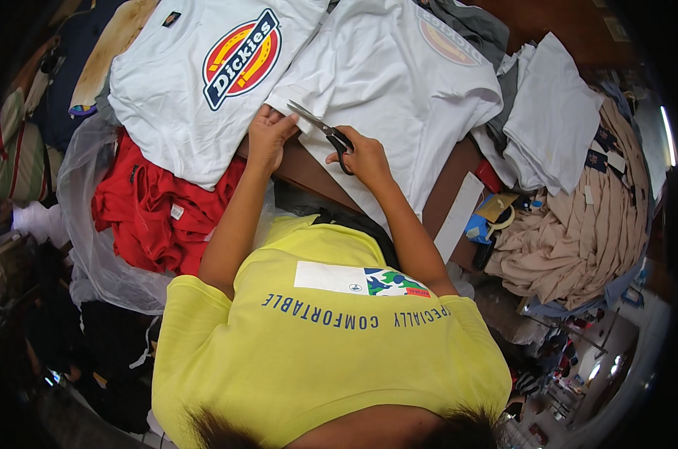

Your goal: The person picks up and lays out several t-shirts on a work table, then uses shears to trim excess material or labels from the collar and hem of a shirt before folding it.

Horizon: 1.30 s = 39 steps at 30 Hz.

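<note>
In my right hand (363, 157) is a pair of scissors (326, 131) with black handles, my fingers through the loops. Its metal blades are spread and point up and left toward my left hand (271, 135). That hand pinches the edge of a white T-shirt (384, 82), close to the blade tips. The shirt lies spread out over a brown table, with a faint logo showing at its upper right. Left of it lies another white T-shirt (159, 90) with a red, yellow and blue printed logo.
Red garments (159, 209) fill a clear plastic bag (80, 194) at left. Folded white cloth (552, 112) and a heap of beige garments (578, 232) lie at right. A tape roll (501, 219) and a white strip (458, 217) sit by the brown table edge (316, 172).
</note>
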Tool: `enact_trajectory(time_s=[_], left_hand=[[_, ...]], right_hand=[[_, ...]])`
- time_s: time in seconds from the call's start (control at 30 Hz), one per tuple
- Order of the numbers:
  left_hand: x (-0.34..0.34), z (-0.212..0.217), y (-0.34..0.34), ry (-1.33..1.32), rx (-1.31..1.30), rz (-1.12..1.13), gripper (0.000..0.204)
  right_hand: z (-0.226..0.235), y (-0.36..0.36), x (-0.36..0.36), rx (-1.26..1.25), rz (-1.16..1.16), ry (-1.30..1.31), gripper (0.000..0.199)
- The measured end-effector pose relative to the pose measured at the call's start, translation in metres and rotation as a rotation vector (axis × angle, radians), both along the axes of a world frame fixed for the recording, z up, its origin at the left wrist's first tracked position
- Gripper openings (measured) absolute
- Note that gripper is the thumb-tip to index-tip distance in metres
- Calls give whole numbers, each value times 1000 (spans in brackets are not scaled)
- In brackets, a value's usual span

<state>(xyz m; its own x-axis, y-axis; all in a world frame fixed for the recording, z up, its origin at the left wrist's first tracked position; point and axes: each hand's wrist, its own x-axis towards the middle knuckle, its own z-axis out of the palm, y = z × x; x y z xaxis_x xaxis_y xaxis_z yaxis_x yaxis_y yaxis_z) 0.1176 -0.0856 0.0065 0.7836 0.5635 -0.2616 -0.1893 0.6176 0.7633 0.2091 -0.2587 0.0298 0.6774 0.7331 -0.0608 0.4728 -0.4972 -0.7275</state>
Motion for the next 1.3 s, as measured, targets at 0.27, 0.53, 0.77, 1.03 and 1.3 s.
enact_trajectory(time_s=[0.27,0.53,0.77,1.03,1.3], left_hand=[[-3,-8,8,-22,-13,24,39],[-4,0,7,-8,29,12,40],[-6,-6,7,10,58,-1,39],[-8,-29,1,290,168,-178,28],[59,28,60,287,1073,-301,30]], right_hand=[[10,10,-4,-30,6,-96,57],[5,16,0,-33,31,-66,57],[-16,5,-1,31,13,-73,50],[-35,-86,15,184,-505,295,61],[-36,-201,-8,9,-783,-42,51]])
